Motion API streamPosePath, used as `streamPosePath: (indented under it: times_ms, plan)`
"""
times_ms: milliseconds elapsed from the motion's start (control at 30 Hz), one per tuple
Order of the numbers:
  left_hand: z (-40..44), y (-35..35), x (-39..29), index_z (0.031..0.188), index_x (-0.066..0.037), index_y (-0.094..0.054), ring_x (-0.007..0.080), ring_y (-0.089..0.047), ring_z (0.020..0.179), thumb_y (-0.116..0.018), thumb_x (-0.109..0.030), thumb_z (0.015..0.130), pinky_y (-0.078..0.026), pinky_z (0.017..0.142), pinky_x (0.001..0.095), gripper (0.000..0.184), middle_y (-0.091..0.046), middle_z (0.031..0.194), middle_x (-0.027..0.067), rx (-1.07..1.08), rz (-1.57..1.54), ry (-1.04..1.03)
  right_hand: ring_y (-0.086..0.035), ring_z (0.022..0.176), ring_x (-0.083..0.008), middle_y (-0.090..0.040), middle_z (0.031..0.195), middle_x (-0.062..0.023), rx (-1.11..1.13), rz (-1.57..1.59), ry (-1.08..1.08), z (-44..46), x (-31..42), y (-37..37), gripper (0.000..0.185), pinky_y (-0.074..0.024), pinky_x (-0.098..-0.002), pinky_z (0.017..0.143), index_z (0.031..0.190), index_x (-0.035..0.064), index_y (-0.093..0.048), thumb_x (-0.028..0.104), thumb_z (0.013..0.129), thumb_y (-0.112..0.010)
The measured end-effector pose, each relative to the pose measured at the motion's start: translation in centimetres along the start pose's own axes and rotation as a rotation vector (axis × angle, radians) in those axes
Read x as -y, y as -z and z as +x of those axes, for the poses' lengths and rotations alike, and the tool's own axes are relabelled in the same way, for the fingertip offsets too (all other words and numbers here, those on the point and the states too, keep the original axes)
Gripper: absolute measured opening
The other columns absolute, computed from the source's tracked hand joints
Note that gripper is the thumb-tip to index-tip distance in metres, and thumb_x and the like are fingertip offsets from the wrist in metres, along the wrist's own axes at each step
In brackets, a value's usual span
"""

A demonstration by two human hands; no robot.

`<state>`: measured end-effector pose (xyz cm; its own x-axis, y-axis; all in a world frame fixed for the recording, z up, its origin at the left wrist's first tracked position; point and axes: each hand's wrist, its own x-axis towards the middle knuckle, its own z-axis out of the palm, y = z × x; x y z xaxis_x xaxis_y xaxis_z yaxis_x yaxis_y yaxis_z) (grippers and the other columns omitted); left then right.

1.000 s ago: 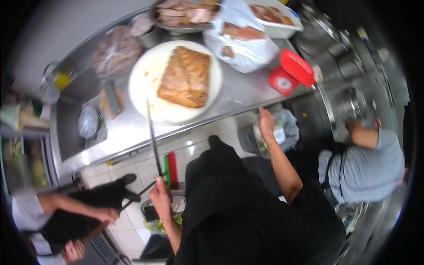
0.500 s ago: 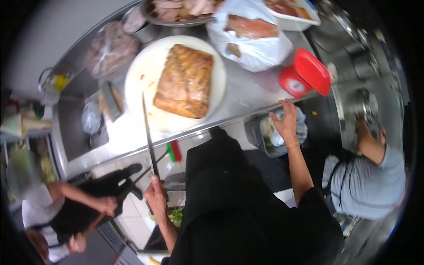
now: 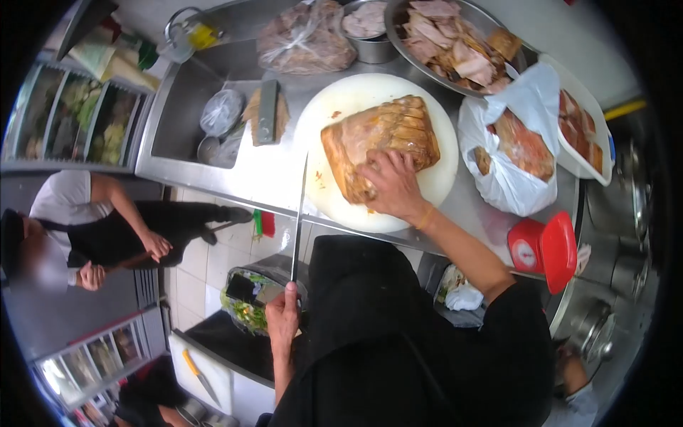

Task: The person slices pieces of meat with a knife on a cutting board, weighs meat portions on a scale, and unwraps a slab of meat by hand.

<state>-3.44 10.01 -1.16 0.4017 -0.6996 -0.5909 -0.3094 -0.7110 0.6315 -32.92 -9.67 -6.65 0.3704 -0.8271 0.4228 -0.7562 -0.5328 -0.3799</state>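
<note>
My left hand point(image 3: 283, 313) is closed around the handle of a long, narrow knife point(image 3: 299, 228). The blade points away from me, crosses the counter edge and ends at the left side of a round white cutting board point(image 3: 442, 167). On that board lies a large browned slab of cooked meat point(image 3: 348, 139), with grooves across its right part. My right hand point(image 3: 395, 186) presses on its near side, fingers bent over the top surface and gripping it. The knife blade is apart from the meat.
Behind the board stand a bagged lump of meat point(image 3: 306, 43) and a steel bowl of meat pieces point(image 3: 462, 84). A white plastic bag point(image 3: 509, 192) and red scale point(image 3: 533, 249) stand right. A sharpening stone point(image 3: 267, 110) lies left. A co-worker point(image 3: 71, 199) holds a stick.
My right hand has moved from near the counter's front edge onto the meat slab. The view has swung, shifting the board rightward. The knife stays in my left hand.
</note>
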Motion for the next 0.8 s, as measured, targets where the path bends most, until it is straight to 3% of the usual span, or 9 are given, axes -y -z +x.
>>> streamPosePath:
  times_ms: [100, 300, 333, 367, 400, 500, 567, 667, 800]
  plan:
    - [-1.0, -1.2, -0.7, 0.078, 0.006, -0.069, 0.0103, -0.045, 0.055, -0.056, -0.053, 0.101, -0.037, 0.052, 0.0312, 0.064, -0.05, 0.055, 0.0017, -0.008, -0.002, 0.03, -0.044, 0.118, -0.0305, -0.048, 0.119, -0.0085, -0.115, -0.039, -0.18, 3.0, 1.2, -2.6, 0.059, -0.0315, -0.048, 0.097, 0.114, 0.0186, -0.061, 0.021, 0.06, -0.085]
    - [-1.1, -2.2, -0.9, 0.085, 0.008, -0.07, 0.0162, -0.055, 0.069, -0.054, -0.055, 0.101, -0.047, 0.068, 0.0364, 0.067, -0.059, 0.065, 0.0101, 0.022, 0.086, 0.034, -0.042, 0.124, -0.0318, -0.052, 0.124, -0.0106, 0.317, 0.043, -0.403, 8.9, 0.6, 0.6, 0.079, -0.0303, -0.0497, 0.103, 0.117, 0.0142, -0.064, 0.033, 0.046, -0.093]
    - [-1.0, -2.3, -1.2, 0.086, 0.008, -0.069, 0.0169, -0.056, 0.071, -0.054, -0.055, 0.101, -0.048, 0.07, 0.0372, 0.067, -0.06, 0.066, 0.0111, 0.046, 0.098, 0.042, -0.044, 0.125, -0.0323, -0.055, 0.125, -0.0118, 0.229, 0.005, -0.317, 10.1, -0.7, 1.3, 0.081, -0.032, -0.0489, 0.104, 0.118, 0.0126, -0.064, 0.035, 0.045, -0.094]
    - [-0.5, -1.8, -0.8, 0.075, 0.004, -0.066, 0.01, -0.042, 0.053, -0.05, -0.056, 0.103, -0.034, 0.052, 0.0306, 0.068, -0.048, 0.056, -0.0001, 0.03, 0.109, -0.061, -0.047, 0.126, -0.0328, -0.057, 0.126, -0.013, 0.142, -0.038, -0.236, 11.8, -2.1, 2.0, 0.084, -0.0338, -0.0482, 0.106, 0.119, 0.011, -0.065, 0.037, 0.044, -0.094]
    - [-0.1, -1.8, -0.4, 0.075, 0.004, -0.067, 0.0104, -0.043, 0.053, -0.05, -0.057, 0.103, -0.035, 0.052, 0.0311, 0.069, -0.049, 0.056, 0.0006, 0.054, 0.118, -0.063, -0.049, 0.127, -0.0334, -0.06, 0.127, -0.0142, 0.055, -0.082, -0.147, 13.3, -3.9, 2.4, 0.087, -0.0355, -0.0474, 0.107, 0.12, 0.0094, -0.066, 0.038, 0.043, -0.095]
    - [1.1, -1.0, -0.1, 0.075, 0.005, -0.067, 0.012, -0.047, 0.055, -0.049, -0.059, 0.102, -0.038, 0.053, 0.0328, 0.072, -0.052, 0.056, 0.0031, 0.102, 0.161, -0.088, -0.058, 0.123, -0.0325, -0.064, 0.129, -0.0173, 0.87, 0.177, -0.354, 18.4, -9.3, 1.9, 0.089, -0.0451, -0.042, 0.104, 0.124, 0.005, -0.065, 0.037, 0.048, -0.096]
    - [1.4, -0.3, -0.9, 0.075, 0.006, -0.067, 0.0135, -0.05, 0.056, -0.048, -0.061, 0.101, -0.04, 0.054, 0.0339, 0.074, -0.053, 0.056, 0.0056, 0.096, 0.205, -0.131, -0.065, 0.113, -0.0322, -0.068, 0.123, -0.0179, 0.935, 0.179, -0.374, 19.3, -10.0, 1.4, 0.088, -0.0507, -0.0392, 0.098, 0.124, 0.0033, -0.066, 0.036, 0.048, -0.096]
    - [1.5, 1.2, -2.3, 0.085, 0.01, -0.067, 0.0363, -0.065, 0.073, -0.044, -0.058, 0.103, -0.048, 0.074, 0.0479, 0.074, -0.061, 0.07, 0.0297, 0.176, 0.258, -0.068, -0.07, 0.103, -0.0311, -0.072, 0.116, -0.0171, 1.035, 0.181, -0.413, 19.8, -9.9, 1.3, 0.082, -0.0547, -0.0371, 0.091, 0.119, 0.0016, -0.069, 0.033, 0.048, -0.097]
    - [2.5, 1.3, -1.8, 0.088, 0.007, -0.071, 0.042, -0.07, 0.085, -0.042, -0.058, 0.104, -0.049, 0.079, 0.0491, 0.072, -0.066, 0.079, 0.0313, 0.232, 0.291, -0.115, -0.072, 0.092, -0.0307, -0.075, 0.107, -0.0161, 0.992, 0.168, -0.429, 18.2, -9.6, 2.9, 0.068, -0.0562, -0.0361, 0.087, 0.107, 0.0011, -0.075, 0.03, 0.049, -0.096]
